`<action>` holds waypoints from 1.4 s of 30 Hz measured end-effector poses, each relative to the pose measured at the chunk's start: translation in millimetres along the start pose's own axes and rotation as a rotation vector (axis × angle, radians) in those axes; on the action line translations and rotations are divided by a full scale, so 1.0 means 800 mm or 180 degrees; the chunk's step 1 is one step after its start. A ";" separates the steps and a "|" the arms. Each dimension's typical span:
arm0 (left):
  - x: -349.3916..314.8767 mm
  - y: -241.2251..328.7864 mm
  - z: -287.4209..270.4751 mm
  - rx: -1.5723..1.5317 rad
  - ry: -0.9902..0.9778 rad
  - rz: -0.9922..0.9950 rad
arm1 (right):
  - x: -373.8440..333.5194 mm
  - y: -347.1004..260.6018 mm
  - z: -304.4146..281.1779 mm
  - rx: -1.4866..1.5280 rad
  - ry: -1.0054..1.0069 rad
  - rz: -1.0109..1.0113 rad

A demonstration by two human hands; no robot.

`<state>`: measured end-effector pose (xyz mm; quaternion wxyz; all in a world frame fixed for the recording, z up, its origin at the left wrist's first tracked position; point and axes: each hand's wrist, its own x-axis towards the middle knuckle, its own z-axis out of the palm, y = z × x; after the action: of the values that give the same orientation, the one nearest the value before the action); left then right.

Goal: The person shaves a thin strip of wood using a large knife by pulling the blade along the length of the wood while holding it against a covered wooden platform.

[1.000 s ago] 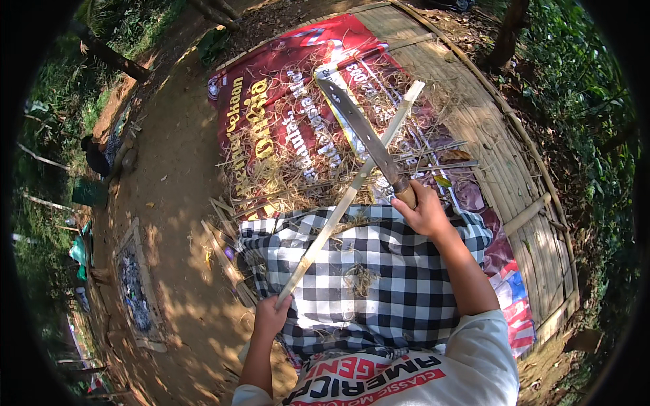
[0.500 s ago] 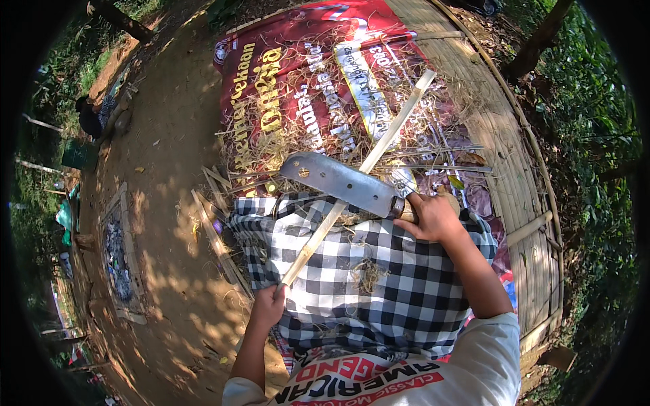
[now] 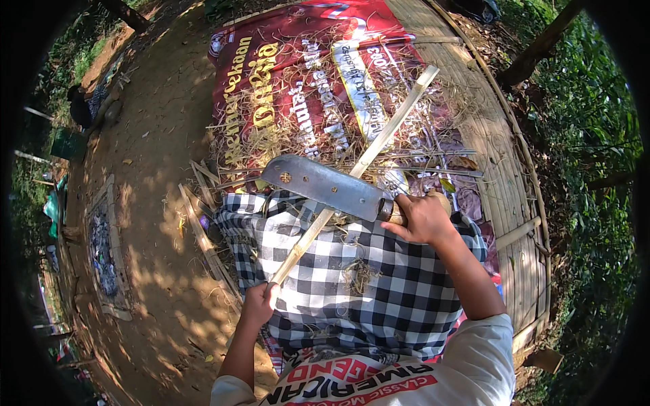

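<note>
My left hand [image 3: 258, 302] is closed round the near end of a long pale bamboo strip [image 3: 395, 124], which slants away to the far right. In my right hand [image 3: 426, 218] is the wooden handle of a broad machete [image 3: 325, 186]. Its wide steel blade, marked with several small round spots or holes, points left and lies across the strip, hiding a short part of it. Below both, a black-and-white checked cloth [image 3: 318, 271] covers my lap, with a small tuft of shavings [image 3: 359, 274] on it.
A red printed banner [image 3: 230, 81] strewn with curly shavings [image 3: 271, 142] lies ahead on a slatted bamboo platform [image 3: 501, 155]. Split bamboo pieces [image 3: 203, 233] rest beside my left knee. Further left, a framed ash-grey patch [image 3: 103, 254] is on the dirt ground [image 3: 156, 223]. Greenery borders the right.
The whole view has shifted slightly, so most things appear a little further left. Both hands keep their grips, and the blade still crosses the bamboo strip.
</note>
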<state>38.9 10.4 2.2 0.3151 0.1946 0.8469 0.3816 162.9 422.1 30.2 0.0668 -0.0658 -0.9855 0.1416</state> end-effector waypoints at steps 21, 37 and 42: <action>0.001 -0.003 -0.005 -0.0019 -0.0084 0.0045 | 0.017 0.071 -0.034 -0.0390 -0.0025 0.0105; 0.008 0.007 -0.022 0.0415 -0.0237 -0.0060 | -0.013 0.136 -0.102 -0.0820 0.0029 0.1382; 0.010 0.009 -0.013 0.0235 -0.0134 0.0241 | 0.000 0.090 -0.076 -0.0381 -0.0001 0.1427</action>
<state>26.6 13.9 10.5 0.3108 0.2460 0.8456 0.3575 180.3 506.8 67.3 0.0295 -0.2869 -0.9529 0.0942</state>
